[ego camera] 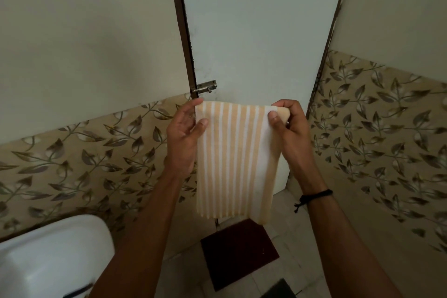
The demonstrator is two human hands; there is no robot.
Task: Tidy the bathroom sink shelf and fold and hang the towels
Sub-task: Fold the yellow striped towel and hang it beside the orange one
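Nearest, at the lower left, a white ceramic fixture shows only its rounded rim; whether it is the sink cannot be told, and no sink shelf is in view, so nothing can be judged of that part of the task. Just beyond, a dark red mat lies on the tiled floor before the door. Above it both forearms reach forward, the right one with a black cord at the wrist. The left hand pinches the upper left corner of the striped towel, thumb in front and fingers behind; the right hand grips the upper right corner, where the cloth looks doubled and thick. The towel rests on nothing: it hangs straight down from the two hands in the air, a narrow orange-and-white panel with its bottom edge above the mat. It looks already folded at least once, so the folding of this towel seems part done or nearly done, while hanging it is not yet done; no rail is plainly seen. Behind stand the pale door with its bolt latch, and leaf-patterned wall tiles on both sides
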